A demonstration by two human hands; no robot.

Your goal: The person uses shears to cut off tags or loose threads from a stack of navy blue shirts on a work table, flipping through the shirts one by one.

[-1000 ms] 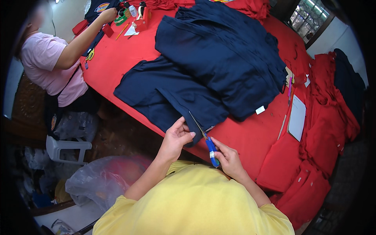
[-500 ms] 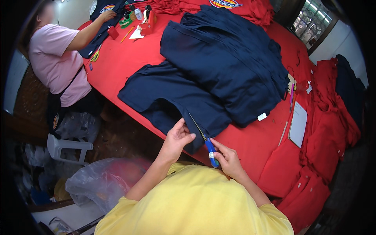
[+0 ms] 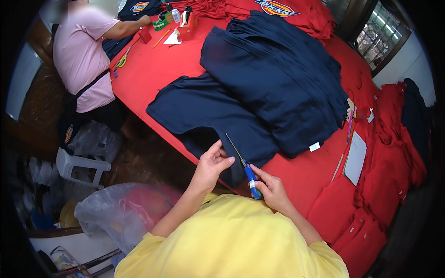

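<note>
A navy blue garment (image 3: 199, 104) lies on the red-covered table (image 3: 148, 62), with one opening hanging at the near edge. My left hand (image 3: 209, 166) pinches the rim of that opening between thumb and fingers. In my right hand (image 3: 272, 189) is a pair of scissors (image 3: 249, 172) with blue handles. Their blades point away from me and lie against the navy cloth, just right of my left fingertips. Whether the blades are parted is too small to tell. A pile of navy garments (image 3: 278, 83) rests behind and to the right.
Red garments (image 3: 384, 153) are heaped along the right side, near a white notepad (image 3: 355, 157) and a pink pen (image 3: 350, 125). At far left stands a co-worker (image 3: 83, 60) near yellow-handled scissors (image 3: 121, 61). A red tape dispenser (image 3: 186, 30), a plastic stool (image 3: 79, 167) and a clear bag (image 3: 116, 213) are also around.
The view has shifted slightly, so the table sits a little lower and further right. The co-worker leans further over the table. My hands keep nearly the same hold.
</note>
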